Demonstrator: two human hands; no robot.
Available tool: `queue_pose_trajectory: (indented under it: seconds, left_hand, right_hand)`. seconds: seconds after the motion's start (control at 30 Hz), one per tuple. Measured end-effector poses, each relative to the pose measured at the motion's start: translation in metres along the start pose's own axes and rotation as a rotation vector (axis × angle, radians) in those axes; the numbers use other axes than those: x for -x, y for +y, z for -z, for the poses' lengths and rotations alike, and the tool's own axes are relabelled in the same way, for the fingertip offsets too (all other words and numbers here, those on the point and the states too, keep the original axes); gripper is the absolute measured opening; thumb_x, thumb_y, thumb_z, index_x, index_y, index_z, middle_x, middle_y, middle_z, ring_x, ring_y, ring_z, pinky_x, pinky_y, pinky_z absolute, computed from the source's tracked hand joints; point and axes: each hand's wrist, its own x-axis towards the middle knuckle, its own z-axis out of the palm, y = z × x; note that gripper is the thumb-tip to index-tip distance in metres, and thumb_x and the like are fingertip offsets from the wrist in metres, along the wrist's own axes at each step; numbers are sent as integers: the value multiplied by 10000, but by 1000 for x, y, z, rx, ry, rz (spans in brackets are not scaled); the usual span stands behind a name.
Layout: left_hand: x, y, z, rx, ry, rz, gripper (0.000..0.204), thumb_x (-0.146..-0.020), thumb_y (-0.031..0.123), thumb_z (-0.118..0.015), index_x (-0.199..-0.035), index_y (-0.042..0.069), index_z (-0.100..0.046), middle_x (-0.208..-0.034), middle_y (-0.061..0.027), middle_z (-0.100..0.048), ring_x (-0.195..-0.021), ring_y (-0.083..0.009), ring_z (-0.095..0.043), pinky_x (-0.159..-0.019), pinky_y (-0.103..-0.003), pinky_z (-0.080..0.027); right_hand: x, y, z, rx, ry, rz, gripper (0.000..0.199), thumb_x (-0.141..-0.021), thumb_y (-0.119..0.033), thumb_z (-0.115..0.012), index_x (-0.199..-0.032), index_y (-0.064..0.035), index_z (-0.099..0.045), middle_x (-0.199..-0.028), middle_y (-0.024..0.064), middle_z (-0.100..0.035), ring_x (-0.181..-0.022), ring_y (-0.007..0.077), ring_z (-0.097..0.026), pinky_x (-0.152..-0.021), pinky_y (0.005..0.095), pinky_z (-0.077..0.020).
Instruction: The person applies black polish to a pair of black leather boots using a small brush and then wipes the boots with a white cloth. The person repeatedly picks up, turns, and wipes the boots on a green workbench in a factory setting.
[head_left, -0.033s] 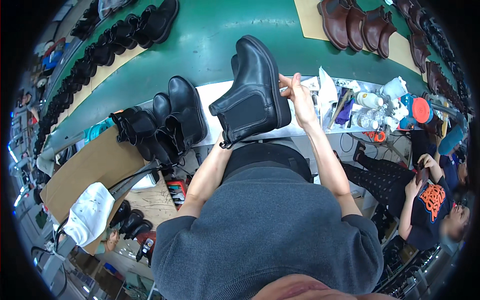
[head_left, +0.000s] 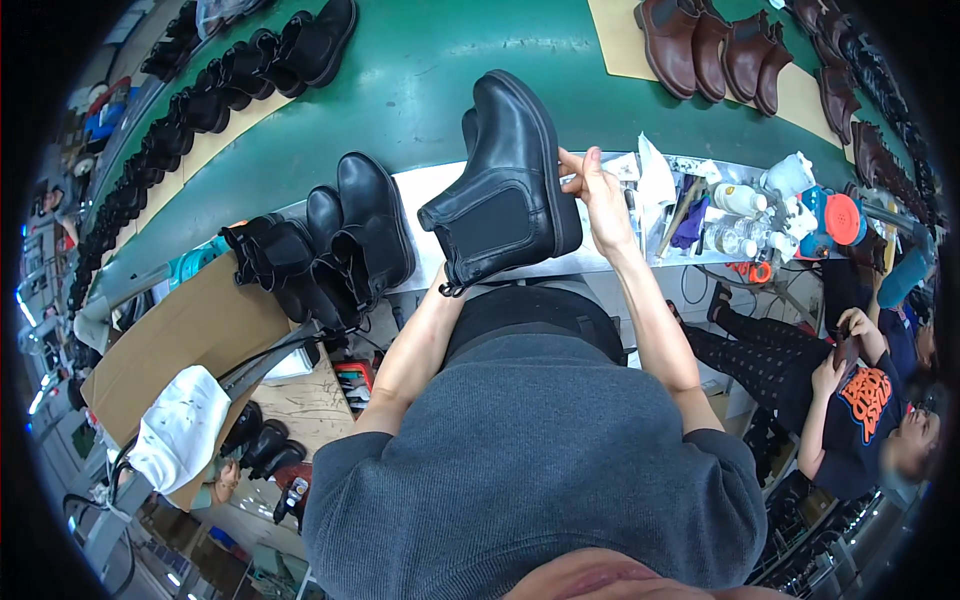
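A black leather ankle boot (head_left: 508, 150) with dark elastic side panels is in front of me, toe pointing away and sole facing right. Part of a second black boot (head_left: 469, 131) shows behind its left edge. My left forearm (head_left: 420, 330) runs up behind the boot's shaft, and the hand itself is hidden there. At the right, my right hand (head_left: 603, 205) has its fingertips at the edge of the sole, the thumb raised and apart from it. More black boots (head_left: 372, 215) stand close together just left of the one before me.
A green worktop (head_left: 420, 90) carries rows of black boots (head_left: 205, 105) at left and brown boots (head_left: 668, 48) at right. Right of my hand are bottles (head_left: 738, 200), a purple cloth (head_left: 690, 228) and an orange-lidded container (head_left: 842, 220). Cardboard (head_left: 190, 340) leans at left. Another person (head_left: 850, 400) works at right.
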Motion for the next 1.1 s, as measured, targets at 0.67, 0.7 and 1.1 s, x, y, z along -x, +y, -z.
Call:
queue_pose_trajectory:
  seconds: [0.67,0.7,1.1]
  left_hand:
    - [-19,55,36,-240,-198,-137,599,-973,499,-375,-1257,-18,-481,-1075,-128,-610,-993,-194,-585,-902,-329,-465]
    - [-10,44,27,-395,-151,-273,523,-976,432,-402,-1249,-5,-495,-1111,-122,-602,-993,-194,-589,-884,-329,-480]
    - [-12,-14,-31,-256,43,-306,450,-949,288,-483,-1273,-24,-463,-1117,-137,-569,-921,-178,-571,-801,-281,-496]
  right_hand:
    - [-32,64,18,77,192,177,640,-967,-529,-345,-1244,41,-429,-1081,194,-567,-1031,290,-534,-921,340,-381]
    - [-30,59,29,-132,70,57,641,-965,-529,-352,-1242,44,-434,-1086,196,-567,-1036,291,-535,-923,342,-382]
    - [-20,53,64,-833,-257,-355,656,-942,-523,-425,-1211,71,-486,-1145,221,-576,-1091,305,-542,-953,362,-393]
